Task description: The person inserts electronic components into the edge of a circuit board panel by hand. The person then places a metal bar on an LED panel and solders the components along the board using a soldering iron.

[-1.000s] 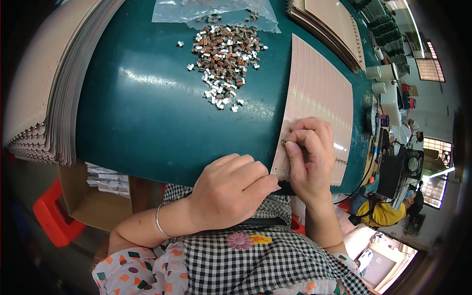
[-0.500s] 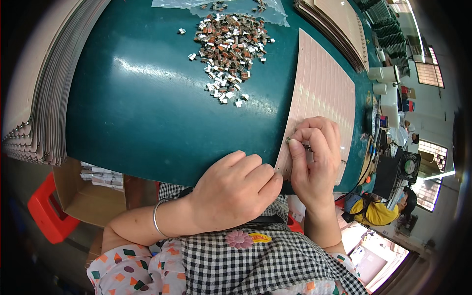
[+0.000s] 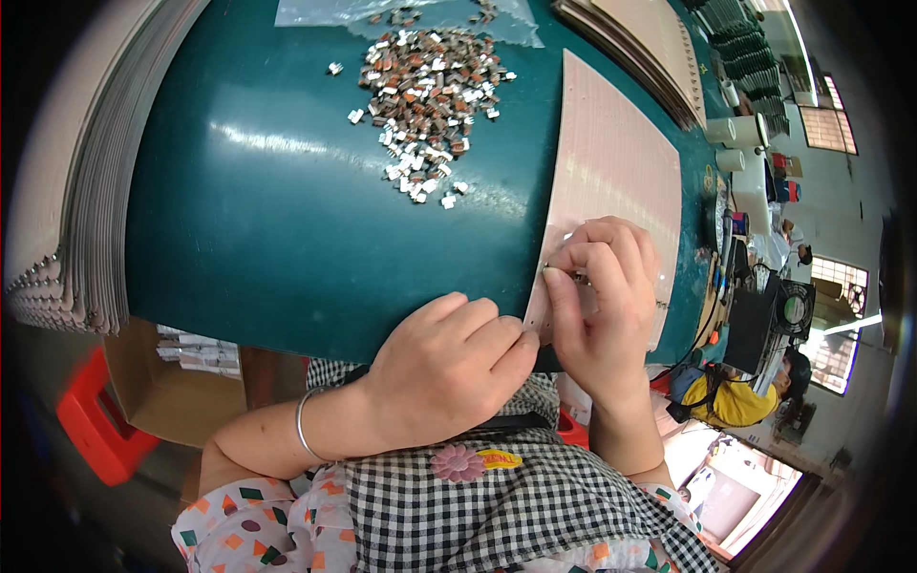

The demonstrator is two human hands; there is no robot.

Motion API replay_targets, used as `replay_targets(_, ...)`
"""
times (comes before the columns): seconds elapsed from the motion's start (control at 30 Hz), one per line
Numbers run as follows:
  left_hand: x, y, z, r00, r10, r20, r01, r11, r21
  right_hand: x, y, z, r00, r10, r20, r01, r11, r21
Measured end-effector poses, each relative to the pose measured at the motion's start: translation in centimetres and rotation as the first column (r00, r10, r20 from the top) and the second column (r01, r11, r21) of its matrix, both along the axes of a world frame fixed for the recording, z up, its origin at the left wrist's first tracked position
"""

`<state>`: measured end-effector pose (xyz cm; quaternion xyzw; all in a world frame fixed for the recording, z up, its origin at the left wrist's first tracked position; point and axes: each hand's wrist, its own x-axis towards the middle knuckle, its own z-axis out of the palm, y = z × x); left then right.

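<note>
— What's at the left edge of the table [image 3: 287, 239]?

— One tall stack of sheets [image 3: 91, 205], fanned along the left edge. Below the near edge sit one cardboard box [image 3: 158, 382] and one red stool [image 3: 91, 430].

— And on the green top?

— One loose heap of small metal parts [image 3: 425, 86], too many to count, toward the far edge, with a few strays beside it. One clear plastic bag [image 3: 411, 14] lies at the far edge, touching the heap.

— The hands?

— Two. The left hand [image 3: 449, 368] is curled at the near edge, fingertips against the near left corner of one pink card [image 3: 616, 177]. The right hand [image 3: 602, 306] rests on the card's near end, thumb and fingers pinched together; it may be pressing a small part, but the fingers hide it, so I cannot tell.

— Where does the card lie?

— On the right half of the table, running from near edge toward far edge. The hands cover its near end.

— Further right?

— One more pile of sheets [image 3: 650, 48] at the far right corner, two white cups [image 3: 724, 143] beside it, one small fan [image 3: 793, 310], and a person in yellow [image 3: 740, 396] beyond the right edge.
</note>
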<state>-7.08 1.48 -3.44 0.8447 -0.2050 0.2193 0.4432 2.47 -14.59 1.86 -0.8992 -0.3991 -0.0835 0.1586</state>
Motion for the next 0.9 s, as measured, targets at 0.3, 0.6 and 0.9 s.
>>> replay_targets(0.3,1.0,-0.3,1.0,0.994,0.015,-0.108,-0.021,0.998,-0.052,2.8,-15.8,2.1,0.803,-0.589,-0.090,0.594,0.780,0.199)
replay_targets(0.6,0.4,-0.6,1.9,0.986,0.024,-0.168,-0.033,0.998,-0.051,-1.2,-19.7,-1.7,0.830,-0.481,-0.283,0.556,0.752,0.354)
replay_targets(0.9,0.5,-1.2,6.2,0.986,0.155,0.054,-0.142,0.971,-0.192,-0.7,-20.2,-0.2,0.911,-0.313,-0.268,0.407,0.579,0.706)
